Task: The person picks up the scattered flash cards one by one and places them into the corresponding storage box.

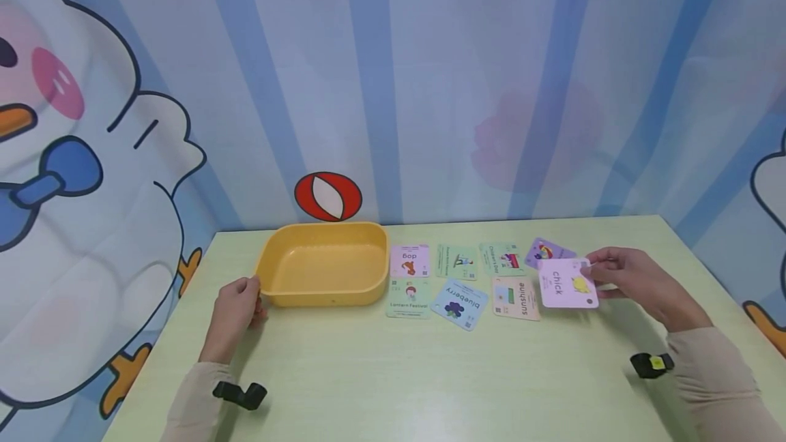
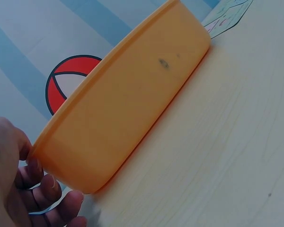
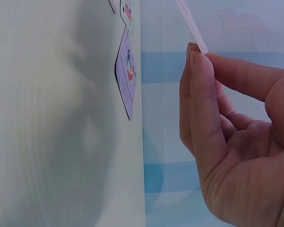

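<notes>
My right hand (image 1: 632, 282) pinches the pink "chick" card (image 1: 565, 285) by its right edge between thumb and fingers. The right wrist view shows that card (image 3: 193, 26) edge-on, raised off the table. Partly behind it in the head view lies a purple card (image 1: 548, 251), its picture partly visible. At the left, my left hand (image 1: 233, 312) grips the rim of an orange-yellow plastic basin (image 1: 325, 297) at its near left corner. Fingers curl by the basin's end wall (image 2: 118, 109) in the left wrist view. Inside, the basin shows only its bare floor.
Several picture cards lie in two rough rows right of the basin: "dog" (image 1: 410, 261), "Lantern Festival" (image 1: 408, 299), "blueberry" (image 1: 460, 304), "sunshine" (image 1: 516, 299), "Children's Day" (image 1: 502, 259) and another green card (image 1: 457, 262). A printed cloth backdrop (image 1: 430, 87) rises behind the table (image 1: 393, 380).
</notes>
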Action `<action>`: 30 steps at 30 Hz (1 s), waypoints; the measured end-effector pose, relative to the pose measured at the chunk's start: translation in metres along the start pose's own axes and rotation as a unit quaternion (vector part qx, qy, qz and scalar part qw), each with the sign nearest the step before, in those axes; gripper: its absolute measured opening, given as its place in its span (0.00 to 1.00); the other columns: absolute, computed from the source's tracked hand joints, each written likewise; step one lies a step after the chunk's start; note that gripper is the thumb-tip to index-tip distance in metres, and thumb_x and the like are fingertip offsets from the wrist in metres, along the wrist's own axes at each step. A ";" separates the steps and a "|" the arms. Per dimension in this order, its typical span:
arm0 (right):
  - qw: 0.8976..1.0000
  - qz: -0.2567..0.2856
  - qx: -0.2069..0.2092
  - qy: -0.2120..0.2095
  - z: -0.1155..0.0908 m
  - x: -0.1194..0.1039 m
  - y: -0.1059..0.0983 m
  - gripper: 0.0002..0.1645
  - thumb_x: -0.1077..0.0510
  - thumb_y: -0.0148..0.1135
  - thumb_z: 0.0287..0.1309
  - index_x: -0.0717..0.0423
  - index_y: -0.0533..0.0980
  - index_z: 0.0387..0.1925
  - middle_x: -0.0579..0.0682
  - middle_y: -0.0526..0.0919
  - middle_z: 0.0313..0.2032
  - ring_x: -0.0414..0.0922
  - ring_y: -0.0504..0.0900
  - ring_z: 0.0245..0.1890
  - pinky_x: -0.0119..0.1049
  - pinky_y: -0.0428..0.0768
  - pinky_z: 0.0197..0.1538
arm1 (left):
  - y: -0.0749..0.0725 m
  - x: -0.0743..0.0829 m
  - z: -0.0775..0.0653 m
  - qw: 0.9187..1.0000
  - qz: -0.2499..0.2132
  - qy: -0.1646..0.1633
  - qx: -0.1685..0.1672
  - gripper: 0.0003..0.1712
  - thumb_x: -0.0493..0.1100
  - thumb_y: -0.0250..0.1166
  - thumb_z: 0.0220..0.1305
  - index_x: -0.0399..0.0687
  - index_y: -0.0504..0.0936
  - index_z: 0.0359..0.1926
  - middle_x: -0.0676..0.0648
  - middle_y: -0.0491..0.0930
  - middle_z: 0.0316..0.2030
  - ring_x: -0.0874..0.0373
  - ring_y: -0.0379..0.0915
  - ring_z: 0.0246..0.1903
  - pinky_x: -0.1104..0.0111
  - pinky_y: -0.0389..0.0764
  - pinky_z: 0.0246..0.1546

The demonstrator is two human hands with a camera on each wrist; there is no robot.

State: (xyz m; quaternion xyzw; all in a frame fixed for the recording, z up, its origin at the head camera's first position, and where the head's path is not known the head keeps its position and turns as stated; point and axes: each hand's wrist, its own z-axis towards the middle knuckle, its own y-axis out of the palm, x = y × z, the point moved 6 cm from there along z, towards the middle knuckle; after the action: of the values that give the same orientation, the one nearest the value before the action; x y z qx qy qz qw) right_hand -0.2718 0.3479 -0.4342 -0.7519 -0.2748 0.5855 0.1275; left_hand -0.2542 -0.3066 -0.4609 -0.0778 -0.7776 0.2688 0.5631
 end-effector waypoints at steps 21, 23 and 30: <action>1.000 0.018 0.018 -0.016 0.007 -0.024 0.013 0.32 0.49 0.60 0.71 0.70 0.66 0.62 0.64 0.79 0.54 0.46 0.84 0.45 0.42 0.85 0.49 | -0.001 -0.002 0.001 1.000 -0.006 0.010 -0.011 0.24 0.54 0.44 0.78 0.38 0.72 0.37 0.48 0.72 0.26 0.55 0.74 0.29 0.66 0.78 0.31; 0.999 0.023 0.022 -0.016 0.008 -0.026 0.015 0.31 0.50 0.60 0.72 0.70 0.67 0.62 0.64 0.78 0.55 0.46 0.84 0.45 0.42 0.85 0.49 | -0.001 -0.002 0.000 1.000 -0.005 0.011 -0.014 0.24 0.55 0.44 0.78 0.38 0.71 0.37 0.48 0.72 0.26 0.55 0.74 0.29 0.66 0.78 0.31; 0.999 0.032 0.026 -0.019 0.011 -0.032 0.020 0.31 0.50 0.57 0.74 0.70 0.66 0.64 0.67 0.75 0.59 0.48 0.84 0.47 0.42 0.84 0.50 | -0.002 -0.001 0.000 1.000 -0.004 0.016 -0.019 0.24 0.55 0.44 0.78 0.38 0.71 0.37 0.47 0.73 0.27 0.54 0.75 0.30 0.66 0.78 0.32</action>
State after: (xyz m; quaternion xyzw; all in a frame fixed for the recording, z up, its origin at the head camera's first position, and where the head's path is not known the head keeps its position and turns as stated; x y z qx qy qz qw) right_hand -0.2823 0.3124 -0.4220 -0.7454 -0.2378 0.6105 0.1233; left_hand -0.2533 -0.3084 -0.4609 -0.0893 -0.7737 0.2505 0.5750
